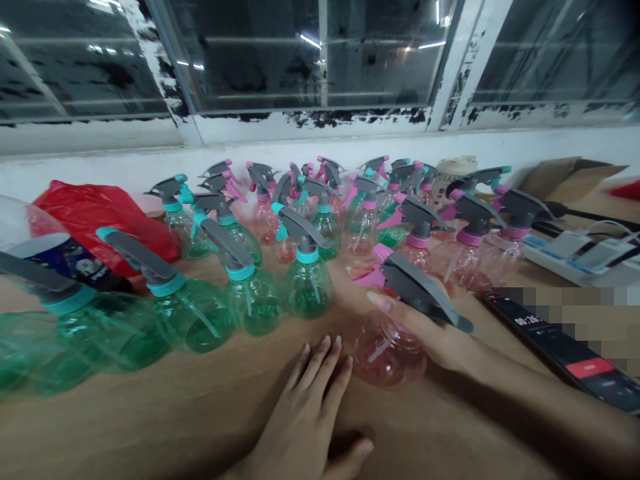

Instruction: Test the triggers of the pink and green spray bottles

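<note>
A pink spray bottle (pixel 383 357) with a grey and pink trigger head stands near the front, and my right hand (pixel 425 327) is wrapped round its neck from the right. Part of the hand's fingers is hidden behind the sprayer. My left hand (pixel 313 400) lies on the table just left of that bottle, fingers stretched out, with nothing in it. Beyond my left fingertips stands a green spray bottle (pixel 309 293) with a turquoise collar. Several more green bottles run in a row to the left, including a green spray bottle (pixel 253 307).
Several pink and green spray bottles crowd the back of the wooden table (pixel 200 427). A phone (pixel 560 347) showing a timer lies at right, near a power strip (pixel 580 257). A red plastic bag (pixel 107 220) and a dark blue container (pixel 70 260) sit at left. Windows line the wall behind.
</note>
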Demonstrator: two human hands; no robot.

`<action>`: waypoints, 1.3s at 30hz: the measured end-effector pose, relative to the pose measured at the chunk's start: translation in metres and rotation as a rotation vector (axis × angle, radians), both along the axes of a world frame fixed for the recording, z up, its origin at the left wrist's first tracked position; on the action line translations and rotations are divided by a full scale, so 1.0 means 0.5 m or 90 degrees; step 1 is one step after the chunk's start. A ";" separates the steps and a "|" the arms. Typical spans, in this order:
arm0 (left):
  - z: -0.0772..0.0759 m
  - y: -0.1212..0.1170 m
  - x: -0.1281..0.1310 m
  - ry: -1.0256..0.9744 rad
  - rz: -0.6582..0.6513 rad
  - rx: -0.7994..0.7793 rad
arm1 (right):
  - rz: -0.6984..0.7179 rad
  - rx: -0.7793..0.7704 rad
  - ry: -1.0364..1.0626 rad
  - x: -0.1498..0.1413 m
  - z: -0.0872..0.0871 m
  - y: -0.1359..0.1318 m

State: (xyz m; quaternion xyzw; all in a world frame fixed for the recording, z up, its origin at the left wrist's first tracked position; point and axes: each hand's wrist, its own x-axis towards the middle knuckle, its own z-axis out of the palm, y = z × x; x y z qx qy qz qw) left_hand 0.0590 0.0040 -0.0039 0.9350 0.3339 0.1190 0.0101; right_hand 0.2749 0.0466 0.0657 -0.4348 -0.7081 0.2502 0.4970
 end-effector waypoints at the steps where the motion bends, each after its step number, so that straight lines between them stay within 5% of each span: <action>1: 0.000 0.000 0.000 0.001 0.001 0.001 | 0.006 -0.007 0.007 0.000 0.001 0.000; 9: -0.002 0.002 -0.002 0.004 -0.001 0.014 | 0.003 0.006 0.037 -0.003 0.001 0.001; 17: -0.007 0.009 0.000 0.010 -0.004 0.049 | -0.089 0.044 -0.126 0.026 0.007 -0.029; 27: -0.003 0.014 0.003 0.017 0.000 0.033 | -0.175 0.083 -0.240 0.045 -0.033 -0.092; 39: -0.016 0.014 0.001 -0.030 -0.002 0.016 | -0.307 0.045 -0.309 0.000 -0.012 0.002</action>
